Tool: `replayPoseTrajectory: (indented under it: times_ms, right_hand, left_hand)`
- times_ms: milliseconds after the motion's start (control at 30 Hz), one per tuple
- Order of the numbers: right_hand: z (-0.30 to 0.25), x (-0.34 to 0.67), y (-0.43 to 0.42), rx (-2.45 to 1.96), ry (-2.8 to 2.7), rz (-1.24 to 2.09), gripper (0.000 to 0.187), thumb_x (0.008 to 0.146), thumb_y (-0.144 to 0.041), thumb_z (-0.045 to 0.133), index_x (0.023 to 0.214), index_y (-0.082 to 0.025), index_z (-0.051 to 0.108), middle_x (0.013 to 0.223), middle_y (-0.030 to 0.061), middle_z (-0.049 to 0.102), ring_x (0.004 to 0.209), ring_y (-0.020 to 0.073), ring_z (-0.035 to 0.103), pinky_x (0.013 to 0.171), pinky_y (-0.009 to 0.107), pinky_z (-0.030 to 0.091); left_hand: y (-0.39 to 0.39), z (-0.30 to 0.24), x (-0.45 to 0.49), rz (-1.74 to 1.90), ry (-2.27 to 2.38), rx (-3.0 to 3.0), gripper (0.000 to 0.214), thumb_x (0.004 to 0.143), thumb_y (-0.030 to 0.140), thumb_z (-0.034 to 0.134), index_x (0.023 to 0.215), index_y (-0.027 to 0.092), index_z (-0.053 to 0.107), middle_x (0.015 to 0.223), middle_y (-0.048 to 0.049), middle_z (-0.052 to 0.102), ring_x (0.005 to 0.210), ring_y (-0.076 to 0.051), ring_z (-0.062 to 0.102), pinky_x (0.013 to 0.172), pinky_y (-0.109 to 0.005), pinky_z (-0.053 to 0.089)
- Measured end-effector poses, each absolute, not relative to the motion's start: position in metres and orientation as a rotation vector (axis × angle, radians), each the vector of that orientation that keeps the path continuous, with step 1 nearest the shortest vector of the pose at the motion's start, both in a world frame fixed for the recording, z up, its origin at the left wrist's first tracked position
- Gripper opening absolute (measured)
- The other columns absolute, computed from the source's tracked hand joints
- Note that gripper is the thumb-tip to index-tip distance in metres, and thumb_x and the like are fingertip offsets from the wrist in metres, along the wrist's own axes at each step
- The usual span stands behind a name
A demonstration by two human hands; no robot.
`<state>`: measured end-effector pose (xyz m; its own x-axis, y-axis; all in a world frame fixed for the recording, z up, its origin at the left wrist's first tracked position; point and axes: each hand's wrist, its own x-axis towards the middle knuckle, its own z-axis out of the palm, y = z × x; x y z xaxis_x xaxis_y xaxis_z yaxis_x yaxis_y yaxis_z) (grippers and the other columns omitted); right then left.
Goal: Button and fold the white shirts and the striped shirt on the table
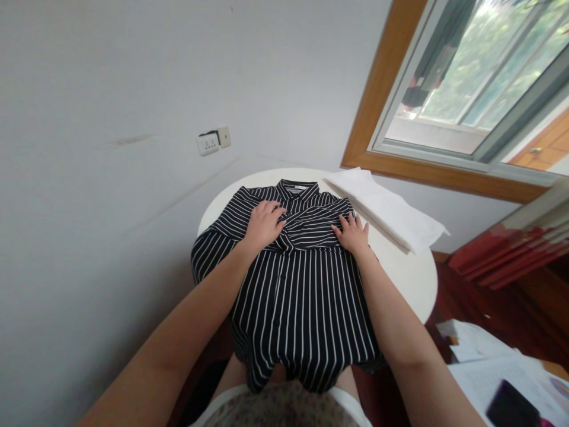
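Observation:
A black shirt with white stripes lies front up, its collar at the far side and its hem hanging over the near edge of the round white table. The sleeve on the right is folded across the chest. The other sleeve spreads to the left and droops over the table's edge. My left hand rests open on the upper chest, near the end of the folded sleeve. Flat on the fold at the right side lies my right hand, fingers spread.
A folded white sheet or bag lies at the table's right. Behind are a wall with a socket and a wood-framed window. Papers and a dark phone-like object are at lower right, below a red and white curtain.

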<state>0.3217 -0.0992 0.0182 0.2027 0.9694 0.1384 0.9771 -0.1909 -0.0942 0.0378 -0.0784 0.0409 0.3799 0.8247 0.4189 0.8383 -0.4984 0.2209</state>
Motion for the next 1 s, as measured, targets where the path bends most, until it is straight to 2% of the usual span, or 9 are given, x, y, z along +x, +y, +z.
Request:
replayPoseTrajectory:
  times_ms: [100,233,433,533,600,667,800,900,1000]
  right_hand:
    - [0.02,0.307,-0.103,-2.123,-2.005,-0.154,0.063,0.096,-0.062,0.025,0.148,-0.028,0.034,0.158,0.0065,0.019,0.146,0.0284,0.008,0.115,0.054,0.008]
    - [0.014,0.288,-0.105,-2.032,-2.188,0.014,0.069,0.092,-0.069,0.023,0.15,-0.031,0.029,0.158,0.0043,0.018,0.146,0.0262,0.009,0.116,0.052,0.009]
    - [0.007,0.288,-0.104,-2.036,-2.215,0.086,0.073,0.09,-0.073,0.021,0.151,-0.033,0.024,0.159,0.0032,0.015,0.147,0.0254,0.007,0.116,0.052,0.007]
    - [0.008,0.291,-0.107,-2.031,-2.206,0.076,0.071,0.091,-0.072,0.023,0.15,-0.033,0.026,0.159,0.0022,0.016,0.146,0.0241,0.009,0.117,0.05,0.008]
    - [0.011,0.293,-0.108,-2.02,-2.206,0.07,0.07,0.091,-0.071,0.026,0.149,-0.032,0.029,0.158,0.0028,0.019,0.146,0.0248,0.013,0.116,0.049,0.012]
    - [0.018,0.298,-0.105,-2.007,-2.197,0.061,0.067,0.092,-0.069,0.031,0.147,-0.031,0.035,0.155,0.0039,0.028,0.142,0.0259,0.023,0.114,0.047,0.02]
    - [0.038,0.324,-0.075,-2.048,-2.05,-0.079,0.052,0.096,-0.051,0.037,0.138,-0.023,0.049,0.139,0.0092,0.051,0.125,0.026,0.045,0.106,0.039,0.034]
    - [0.053,0.349,-0.034,-2.143,-1.946,-0.168,0.044,0.096,-0.038,0.042,0.132,-0.017,0.055,0.129,0.0127,0.057,0.119,0.0269,0.05,0.103,0.037,0.036]
    - [0.061,0.367,0.01,-2.247,-1.913,-0.136,0.042,0.094,-0.03,0.044,0.13,-0.012,0.057,0.127,0.0159,0.058,0.119,0.0277,0.052,0.102,0.036,0.037]
  left_hand:
    - [-0.09,0.034,0.054,-0.493,-1.4,-2.873,0.056,0.091,0.057,0.039,0.141,0.031,0.043,0.156,-0.0028,0.028,0.144,-0.027,0.018,0.117,-0.048,0.012]
    - [-0.095,0.02,0.066,-0.184,-1.429,-3.004,0.081,0.082,0.077,0.032,0.149,0.032,0.028,0.159,-0.0056,0.015,0.147,-0.031,0.006,0.115,-0.056,-0.002]
    - [-0.094,0.021,0.065,-0.129,-1.477,-3.009,0.087,0.079,0.082,0.028,0.151,0.033,0.023,0.16,-0.006,0.007,0.146,-0.035,0.001,0.111,-0.064,-0.003]
    - [-0.097,0.024,0.061,-0.103,-1.472,-3.026,0.087,0.078,0.082,0.031,0.151,0.035,0.022,0.16,-0.0063,0.006,0.147,-0.034,0.001,0.112,-0.063,-0.002]
    - [-0.095,0.028,0.055,-0.103,-1.428,-3.066,0.082,0.081,0.079,0.031,0.15,0.036,0.022,0.16,-0.0064,0.012,0.146,-0.033,0.006,0.113,-0.061,0.003]
    - [-0.084,0.036,0.043,-0.188,-1.354,-3.062,0.072,0.087,0.072,0.03,0.149,0.035,0.028,0.156,-0.0068,0.026,0.144,-0.031,0.019,0.114,-0.056,0.011]
    - [-0.026,0.059,0.003,-0.411,-1.409,-2.723,0.048,0.094,0.045,0.032,0.129,0.024,0.058,0.131,-0.0098,0.058,0.125,-0.027,0.046,0.107,-0.043,0.03]
    - [0.037,0.07,-0.032,-0.352,-1.625,-2.475,0.041,0.09,0.029,0.035,0.115,0.018,0.067,0.116,-0.0137,0.065,0.114,-0.029,0.054,0.096,-0.04,0.039]
    - [0.093,0.071,-0.062,-0.267,-1.792,-2.351,0.042,0.087,0.032,0.04,0.113,0.015,0.067,0.117,-0.0151,0.065,0.111,-0.03,0.056,0.092,-0.037,0.042]
